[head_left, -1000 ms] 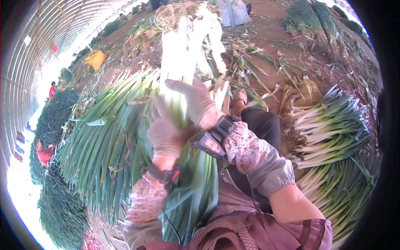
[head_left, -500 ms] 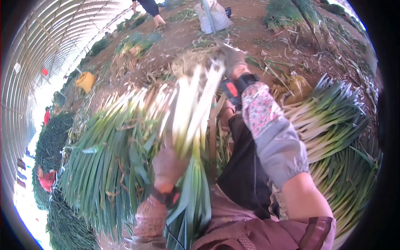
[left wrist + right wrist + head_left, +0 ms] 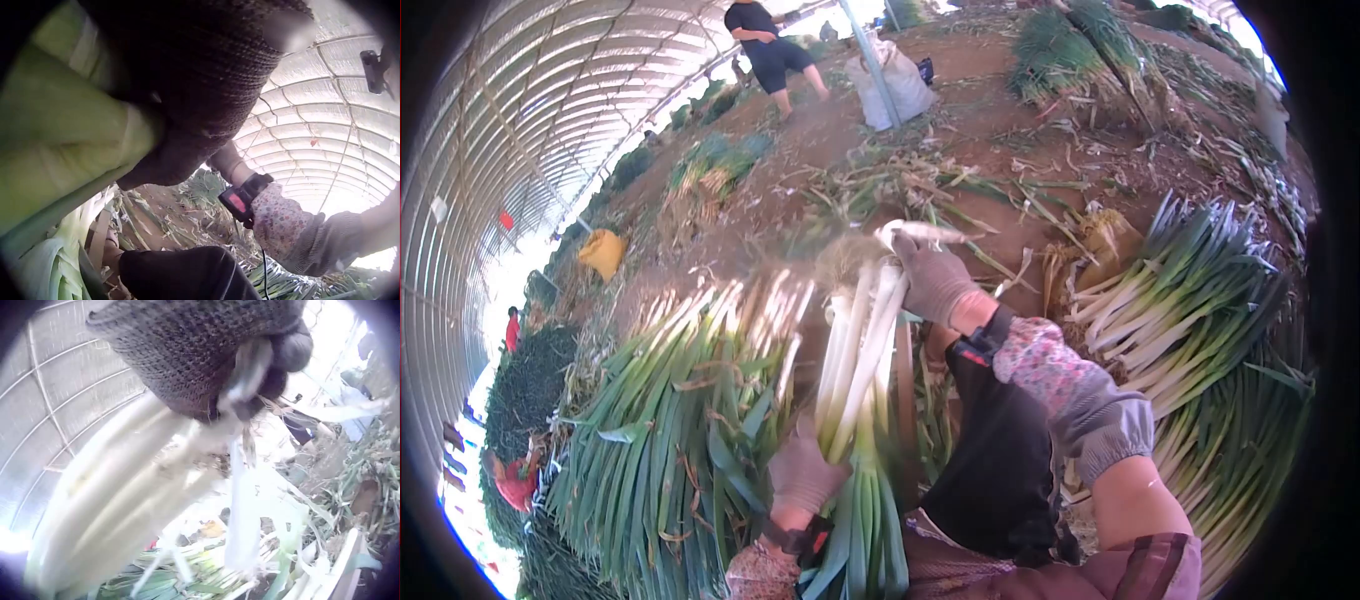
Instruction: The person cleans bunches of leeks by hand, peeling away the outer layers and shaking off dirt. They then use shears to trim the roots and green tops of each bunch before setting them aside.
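Note:
My gloved left hand [image 3: 807,474] grips a few thick green onions [image 3: 861,350] where the white stalks turn to green leaves. The roots point away from me, and the leaves hang down by my lap. In the left wrist view, the dark glove [image 3: 194,81] wraps round the green part. My gloved right hand [image 3: 938,281] is at the root end, right of the stalks. Its curled fingers pinch a pale strip of onion skin [image 3: 920,234]. The right wrist view shows that glove [image 3: 206,356] over the white stalks [image 3: 119,500], with loose skin dangling below.
A broad heap of green onions [image 3: 670,430] lies on my left. Cleaned onions [image 3: 1180,310] are stacked on my right. Peeled leaves [image 3: 960,185] litter the soil ahead. Farther off are a white sack [image 3: 890,85], a yellow bag [image 3: 603,253] and a standing person [image 3: 770,55].
My right hand went from the stalks out past the roots, then came back down to the root end. The left hand keeps its hold lower down. The head view has tilted up.

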{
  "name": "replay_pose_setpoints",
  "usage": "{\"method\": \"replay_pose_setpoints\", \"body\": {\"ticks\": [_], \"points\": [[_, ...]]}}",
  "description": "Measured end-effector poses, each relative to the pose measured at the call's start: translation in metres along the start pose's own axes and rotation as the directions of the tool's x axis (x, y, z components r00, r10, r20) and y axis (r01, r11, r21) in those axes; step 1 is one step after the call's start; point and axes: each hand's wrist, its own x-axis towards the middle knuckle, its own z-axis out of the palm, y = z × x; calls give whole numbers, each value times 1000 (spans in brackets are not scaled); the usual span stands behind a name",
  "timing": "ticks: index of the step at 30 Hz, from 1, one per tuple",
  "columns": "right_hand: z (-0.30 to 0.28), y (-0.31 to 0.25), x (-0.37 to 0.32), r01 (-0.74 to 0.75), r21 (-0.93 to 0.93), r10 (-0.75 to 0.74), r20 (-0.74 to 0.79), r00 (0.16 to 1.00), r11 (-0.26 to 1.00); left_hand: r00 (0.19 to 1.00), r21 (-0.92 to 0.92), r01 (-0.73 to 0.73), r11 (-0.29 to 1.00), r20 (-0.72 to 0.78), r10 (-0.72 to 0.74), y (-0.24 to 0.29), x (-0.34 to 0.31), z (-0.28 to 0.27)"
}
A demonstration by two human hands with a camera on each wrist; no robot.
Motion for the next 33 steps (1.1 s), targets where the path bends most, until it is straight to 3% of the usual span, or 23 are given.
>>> {"method": "replay_pose_setpoints", "body": {"ticks": [2, 5, 7, 8, 10, 13, 15, 17, 19, 20, 22, 23, 24, 25, 26, 27, 28, 29, 30, 33], "points": [[-6, -5, 10, -167, -86, 176, 111, 978, 982, 999, -20, 32, 999, 5, -32, 3, 1, -6], [-14, 41, 27, -194, 51, 191, 57, 980, 980, 999, -46, 25, 999, 43, -23, 3, -7, -13], [-4, 63, 43, -337, -59, 339, 24, 940, 940, 998, -67, -15, 998, 65, 19, 6, -8, -8], [0, 78, 58, -402, -109, 403, -15, 915, 909, 998, -77, -35, 996, 56, 40, 7, -5, -7], [15, 146, 78, -450, 6, 449, -85, 890, 893, 996, -111, -82, 990, 28, 85, -2, -2, 0], [-19, 176, 61, -528, -67, 527, -27, 849, 847, 973, -120, -210, 970, -118, 196, -32, -11, 3], [-36, 155, 34, -466, -177, 487, 95, 869, 867, 999, -150, -3, 989, 44, 10, -24, -6, -12], [-41, 115, 10, -293, -203, 337, 236, 911, 934, 998, -188, -11, 982, 60, 22, -18, 3, -15], [-24, 78, -13, 15, -48, -1, 273, 962, 999, 996, -151, -78, 985, 23, 82, -27, 6, 0], [-10, 50, -17, 72, -169, -9, 344, 939, 983, 992, -132, -124, 983, 2, 125, -28, 8, 6], [28, 18, -20, 216, -310, -36, 498, 867, 926, 993, -138, -82, 987, 74, 92, -15, 3, 2], [58, 29, -19, 162, -231, -33, 478, 878, 959, 992, -144, -67, 987, 92, 81, -5, 2, -1], [104, 52, -19, -72, 92, 30, 391, 920, 993, 991, -100, -54, 994, 117, 66, 0, -1, -2], [161, 86, -15, -323, 712, 143, 302, 942, 623, 990, -114, -78, 990, 105, 90, 2, -5, -4], [191, 113, -7, -319, 896, 241, 250, 938, 310, 990, -127, -98, 987, 93, 110, 2, -8, -6], [170, 120, 6, -350, 723, 283, 219, 934, 596, 987, -143, -113, 983, 96, 127, 1, -10, -7], [136, 120, 17, -384, 276, 336, 207, 919, 881, 983, -170, -88, 981, 143, 113, -2, -10, -7], [109, 122, 27, -389, -7, 383, 185, 905, 921, 981, -169, -78, 983, 160, 106, -4, -11, -6], [88, 136, 33, -425, -97, 435, 151, 887, 900, 978, -166, -74, 983, 181, 104, -4, -13, -5], [32, 175, 42, -543, -129, 556, 92, 826, 830, 984, -201, -128, 971, 99, 150, -19, -10, -5]]}}
